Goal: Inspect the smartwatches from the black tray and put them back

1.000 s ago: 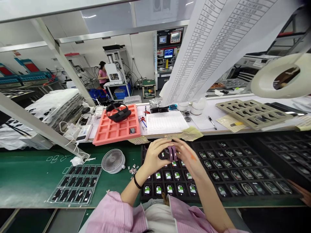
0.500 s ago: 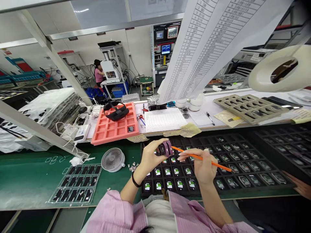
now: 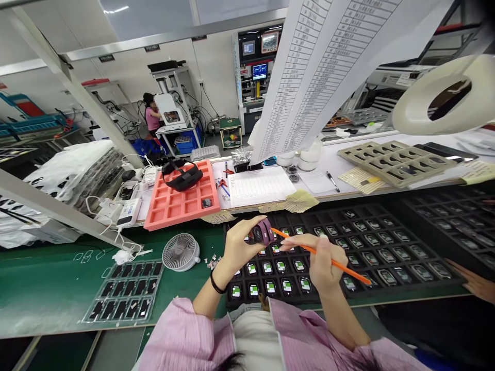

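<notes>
My left hand (image 3: 240,245) grips a small purple-and-black part that looks like a watch case (image 3: 263,232), raised above the black tray. Between the fingers and thumb of my right hand (image 3: 327,260) is a thin orange stick (image 3: 344,267), slanting down to the right. Its upper left tip meets or nearly meets the purple edge; whether it touches I cannot tell. Beneath both hands lies the black tray (image 3: 317,298), its pockets holding several watch bodies (image 3: 286,286), many with green-and-white faces.
A small round fan (image 3: 181,252) and a clear tray of black pieces (image 3: 124,291) stand on the green bench at left. Behind are a pink tray (image 3: 185,206) with a black headset (image 3: 181,175), hanging printed sheets (image 3: 305,77) and a beige tray (image 3: 398,162). Another person's hand (image 3: 477,281) is at the right.
The view has shifted slightly. Both hands keep their hold, with the orange stick still at the purple part's edge and tilted a little more steeply.
</notes>
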{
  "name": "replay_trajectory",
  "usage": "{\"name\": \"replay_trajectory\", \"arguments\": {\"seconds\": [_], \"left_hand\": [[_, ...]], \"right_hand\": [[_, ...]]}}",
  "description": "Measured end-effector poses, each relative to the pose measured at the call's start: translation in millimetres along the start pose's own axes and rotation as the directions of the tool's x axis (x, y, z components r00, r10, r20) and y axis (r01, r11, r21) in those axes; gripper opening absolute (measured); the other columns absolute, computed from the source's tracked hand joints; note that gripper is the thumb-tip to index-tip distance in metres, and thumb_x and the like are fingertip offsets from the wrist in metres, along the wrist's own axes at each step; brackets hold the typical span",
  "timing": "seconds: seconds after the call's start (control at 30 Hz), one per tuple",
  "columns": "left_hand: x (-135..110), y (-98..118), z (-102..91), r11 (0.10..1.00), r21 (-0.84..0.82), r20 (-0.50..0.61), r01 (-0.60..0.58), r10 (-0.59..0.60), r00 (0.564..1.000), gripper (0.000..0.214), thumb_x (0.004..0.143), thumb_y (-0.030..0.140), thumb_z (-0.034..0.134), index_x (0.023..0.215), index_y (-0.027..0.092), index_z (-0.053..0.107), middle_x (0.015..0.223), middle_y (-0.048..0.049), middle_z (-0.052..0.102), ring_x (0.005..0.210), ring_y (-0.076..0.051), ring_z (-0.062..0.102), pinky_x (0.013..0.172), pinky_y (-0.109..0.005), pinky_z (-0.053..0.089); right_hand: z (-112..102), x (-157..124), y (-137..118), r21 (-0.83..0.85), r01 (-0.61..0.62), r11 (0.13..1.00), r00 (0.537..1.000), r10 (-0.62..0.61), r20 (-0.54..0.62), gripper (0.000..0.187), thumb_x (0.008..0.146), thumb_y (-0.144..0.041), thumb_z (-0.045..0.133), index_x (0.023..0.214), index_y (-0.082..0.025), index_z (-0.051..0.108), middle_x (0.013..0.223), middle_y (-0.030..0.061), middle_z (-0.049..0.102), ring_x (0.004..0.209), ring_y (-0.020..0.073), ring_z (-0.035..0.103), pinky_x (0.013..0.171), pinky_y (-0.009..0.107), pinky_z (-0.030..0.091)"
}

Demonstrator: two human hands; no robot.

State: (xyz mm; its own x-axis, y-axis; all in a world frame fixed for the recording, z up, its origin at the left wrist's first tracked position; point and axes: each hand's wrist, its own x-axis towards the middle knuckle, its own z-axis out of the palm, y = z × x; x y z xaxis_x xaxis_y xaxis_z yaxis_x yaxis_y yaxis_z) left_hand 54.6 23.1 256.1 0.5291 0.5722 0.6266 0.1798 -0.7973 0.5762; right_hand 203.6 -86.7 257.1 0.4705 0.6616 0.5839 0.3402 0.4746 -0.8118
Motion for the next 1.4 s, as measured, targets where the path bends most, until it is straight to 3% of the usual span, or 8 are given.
{"name": "replay_trajectory", "arguments": {"seconds": [0.37, 0.83, 0.93, 1.03, 1.1, 1.23, 1.33, 1.4], "left_hand": [[0.3, 1.0, 0.3, 1.0, 0.0, 0.058, -0.018, 0.018, 0.998, 0.045, 0.076, 0.02, 0.071, 0.12, 0.022, 0.061, 0.106, -0.0067, 0.071, 0.088, -0.019, 0.066, 0.08, -0.031, 0.054], [-0.7, -0.6, 1.0, 0.997, 0.029, 0.054, -0.071, 0.069, 0.996, 0.044, 0.077, 0.017, 0.069, 0.12, 0.021, 0.06, 0.105, -0.0068, 0.071, 0.091, -0.019, 0.065, 0.081, -0.031, 0.053], [-0.6, 0.6, -0.2, 0.998, 0.059, 0.071, -0.034, 0.03, 0.997, 0.044, 0.076, 0.017, 0.07, 0.119, 0.021, 0.06, 0.104, -0.0058, 0.071, 0.088, -0.018, 0.065, 0.079, -0.03, 0.053], [0.7, 3.5, -1.9, 0.994, 0.105, 0.092, 0.007, -0.016, 0.996, 0.044, 0.075, 0.02, 0.073, 0.116, 0.022, 0.061, 0.103, -0.005, 0.071, 0.089, -0.019, 0.065, 0.08, -0.03, 0.053], [1.9, 5.2, -1.9, 0.989, 0.148, 0.095, 0.012, -0.027, 0.995, 0.044, 0.073, 0.022, 0.075, 0.115, 0.022, 0.062, 0.101, -0.0048, 0.071, 0.09, -0.02, 0.065, 0.081, -0.031, 0.053], [2.6, 6.3, 2.3, 0.974, 0.223, 0.112, 0.046, -0.072, 0.991, 0.043, 0.073, 0.025, 0.075, 0.114, 0.021, 0.063, 0.096, -0.0046, 0.07, 0.087, -0.02, 0.064, 0.077, -0.031, 0.053], [1.2, 6.3, 5.3, 0.981, 0.174, 0.139, 0.081, -0.106, 0.985, 0.043, 0.076, 0.023, 0.072, 0.118, 0.022, 0.06, 0.096, -0.004, 0.067, 0.085, -0.018, 0.063, 0.075, -0.029, 0.053], [0.5, 6.5, 5.1, 0.99, 0.088, 0.156, 0.107, -0.12, 0.98, 0.049, 0.077, 0.025, 0.072, 0.123, 0.022, 0.057, 0.098, -0.004, 0.066, 0.084, -0.017, 0.063, 0.074, -0.028, 0.053]], "right_hand": [[2.7, 3.6, -8.6, 0.139, 0.012, 0.99, 0.999, -0.018, 0.039, 0.049, 0.098, -0.036, 0.035, 0.078, -0.022, 0.077, 0.064, 0.0041, 0.074, 0.061, 0.021, 0.07, 0.06, 0.037, 0.055], [2.0, 3.3, -10.5, 0.005, 0.038, 0.999, 0.999, -0.038, 0.03, 0.049, 0.098, -0.037, 0.034, 0.079, -0.021, 0.077, 0.066, 0.0039, 0.074, 0.057, 0.0191, 0.07, 0.056, 0.034, 0.056], [-0.7, 4.3, -5.9, 0.062, 0.028, 0.998, 0.997, -0.032, 0.064, 0.048, 0.097, -0.039, 0.036, 0.079, -0.019, 0.076, 0.064, 0.0048, 0.074, 0.053, 0.0192, 0.069, 0.054, 0.034, 0.057], [-0.7, 6.4, 1.0, 0.22, -0.04, 0.975, 0.998, 0.05, -0.038, 0.05, 0.098, -0.043, 0.034, 0.078, -0.017, 0.073, 0.06, 0.0045, 0.072, 0.046, 0.019, 0.067, 0.053, 0.036, 0.057], [3.4, 7.8, 6.6, 0.267, -0.109, 0.958, 0.984, 0.143, -0.109, 0.043, 0.096, -0.042, 0.04, 0.073, -0.019, 0.067, 0.068, 0.0046, 0.074, 0.058, 0.0204, 0.071, 0.064, 0.038, 0.059], [19.3, 7.7, 19.1, 0.175, -0.309, 0.935, 0.951, 0.306, 0.046, 0.028, 0.081, -0.036, 0.067, 0.065, -0.02, 0.051, 0.092, 0.0058, 0.072, 0.091, 0.0226, 0.068, 0.078, 0.035, 0.055], [28.1, 6.6, 25.1, 0.097, -0.373, 0.923, 0.925, 0.362, 0.115, 0.044, 0.067, -0.035, 0.079, 0.06, -0.022, 0.038, 0.067, -0.0017, 0.058, 0.07, 0.0159, 0.06, 0.059, 0.025, 0.047], [29.3, 7.0, 26.1, 0.111, -0.421, 0.9, 0.905, 0.409, 0.116, 0.049, 0.064, -0.035, 0.081, 0.059, -0.022, 0.034, 0.056, -0.0071, 0.041, 0.054, 0.01, 0.044, 0.05, 0.022, 0.037]]}}
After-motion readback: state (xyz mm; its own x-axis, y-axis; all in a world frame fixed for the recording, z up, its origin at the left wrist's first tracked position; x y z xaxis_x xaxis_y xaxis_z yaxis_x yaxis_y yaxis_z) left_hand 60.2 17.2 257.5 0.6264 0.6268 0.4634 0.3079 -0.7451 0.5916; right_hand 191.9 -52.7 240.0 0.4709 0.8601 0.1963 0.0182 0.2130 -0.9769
